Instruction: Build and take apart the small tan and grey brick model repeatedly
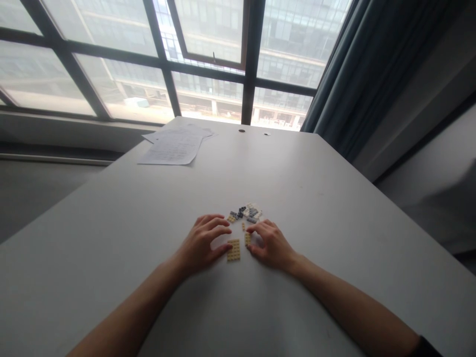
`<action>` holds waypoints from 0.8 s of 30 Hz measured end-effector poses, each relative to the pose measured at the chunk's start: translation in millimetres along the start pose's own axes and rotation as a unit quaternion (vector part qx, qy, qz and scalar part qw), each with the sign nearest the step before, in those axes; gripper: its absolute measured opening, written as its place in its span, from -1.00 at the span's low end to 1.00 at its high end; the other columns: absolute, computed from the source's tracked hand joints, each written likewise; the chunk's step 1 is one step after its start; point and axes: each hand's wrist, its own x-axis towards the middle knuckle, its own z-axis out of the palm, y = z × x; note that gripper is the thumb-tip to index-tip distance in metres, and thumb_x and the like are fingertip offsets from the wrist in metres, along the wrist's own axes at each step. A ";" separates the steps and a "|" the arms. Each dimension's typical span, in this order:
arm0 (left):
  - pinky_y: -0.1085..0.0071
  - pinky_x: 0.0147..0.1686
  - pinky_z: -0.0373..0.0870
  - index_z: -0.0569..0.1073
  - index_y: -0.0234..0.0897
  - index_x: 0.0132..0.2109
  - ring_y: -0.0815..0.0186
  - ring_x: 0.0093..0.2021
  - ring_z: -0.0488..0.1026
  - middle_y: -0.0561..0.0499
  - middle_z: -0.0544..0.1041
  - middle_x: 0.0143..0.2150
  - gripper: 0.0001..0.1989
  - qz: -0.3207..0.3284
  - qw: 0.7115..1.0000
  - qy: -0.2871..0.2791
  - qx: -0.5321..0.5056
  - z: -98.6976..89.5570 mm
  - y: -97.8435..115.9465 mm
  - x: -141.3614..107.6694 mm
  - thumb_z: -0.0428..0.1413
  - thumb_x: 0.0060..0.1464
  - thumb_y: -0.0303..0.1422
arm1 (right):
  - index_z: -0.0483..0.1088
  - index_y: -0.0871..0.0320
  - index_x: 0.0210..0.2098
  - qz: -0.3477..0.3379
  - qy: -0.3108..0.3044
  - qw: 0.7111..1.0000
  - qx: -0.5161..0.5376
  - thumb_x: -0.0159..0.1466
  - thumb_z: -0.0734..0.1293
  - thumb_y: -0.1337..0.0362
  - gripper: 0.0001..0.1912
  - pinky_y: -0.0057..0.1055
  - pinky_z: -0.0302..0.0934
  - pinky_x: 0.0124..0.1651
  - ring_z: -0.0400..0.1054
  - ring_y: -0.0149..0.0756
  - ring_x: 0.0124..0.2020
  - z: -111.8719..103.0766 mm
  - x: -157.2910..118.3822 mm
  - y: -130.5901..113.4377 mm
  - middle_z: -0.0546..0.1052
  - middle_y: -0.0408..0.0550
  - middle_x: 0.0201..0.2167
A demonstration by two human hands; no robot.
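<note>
A tan studded toy building plate (pixel 233 250) lies flat on the white table in front of me. My left hand (pixel 208 240) is open beside it, fingers spread and curved, the thumb tip at the plate's left edge. Between the thumb and index finger of my right hand (pixel 269 244) is a smaller, narrow tan building plate (pixel 247 239), just right of the larger one. A tiny tan piece (pixel 243 226) sits slightly beyond it. Farther out is a loose pile of white, grey and dark building pieces (pixel 249 212), with a bit of tan at its left.
Several printed paper sheets (pixel 174 148) overlap at the table's far left. Two small round holes are near the far edge of the table (pixel 290 168). Behind stand a dark-framed window (pixel 208 74) and, at right, a dark blue curtain (pixel 345 79).
</note>
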 end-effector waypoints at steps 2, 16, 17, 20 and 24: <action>0.11 0.09 0.19 0.46 -0.16 -0.09 0.09 0.10 0.31 -0.08 0.50 -0.02 -0.65 0.012 0.999 -0.033 -0.010 -1.6 1.6 0.0 0.16 0.02 -0.10 | 0.38 0.11 -0.13 0.002 0.002 1.000 -0.007 0.09 0.39 0.32 -0.68 -0.21 0.17 -0.02 0.28 -0.16 -0.12 -0.3 -0.2 2.3 0.51 -0.02 -0.20; -0.01 0.24 -0.08 0.35 -0.19 -0.09 0.03 0.26 0.11 -0.15 0.35 0.14 -0.55 0.008 0.993 -0.117 -0.005 -0.2 5.9 -6.0 0.18 -0.06 -0.04 | 0.47 0.01 -0.15 -0.153 -0.006 0.985 -0.075 0.18 0.34 0.19 -0.76 -0.15 0.02 0.06 0.19 -0.13 0.02 0.8 -8.6 -5.2 0.42 -0.07 0.03; 0.00 0.24 -0.07 0.35 -0.19 -0.09 0.03 0.26 0.11 -0.15 0.35 0.14 -0.57 0.007 0.993 -0.118 -0.004 -0.6 6.4 -5.9 0.18 -0.05 -0.07 | 0.47 0.01 -0.15 -0.156 -0.008 0.985 -0.075 0.18 0.34 0.19 -0.77 -0.15 0.01 0.07 0.19 -0.13 0.02 1.4 -8.7 -6.0 0.43 -0.07 0.03; 0.01 0.23 -0.03 0.36 -0.19 -0.10 0.04 0.26 0.12 -0.13 0.37 0.12 -0.62 0.007 0.994 -0.111 -0.003 -1.4 7.2 -5.4 0.17 -0.04 -0.12 | 0.48 0.01 -0.17 -0.163 -0.009 0.984 -0.071 0.19 0.34 0.18 -0.79 -0.16 0.01 0.07 0.19 -0.14 0.02 2.7 -8.4 -8.0 0.44 -0.09 0.02; 0.03 0.22 0.01 0.37 -0.18 -0.12 0.04 0.24 0.17 -0.12 0.39 0.10 -0.65 0.011 0.995 -0.095 -0.006 -1.6 7.5 -4.7 0.17 -0.04 -0.14 | 0.47 0.01 -0.17 -0.164 -0.012 0.984 -0.068 0.20 0.32 0.17 -0.79 -0.16 0.00 0.07 0.19 -0.15 0.02 3.3 -8.1 -9.1 0.44 -0.10 0.02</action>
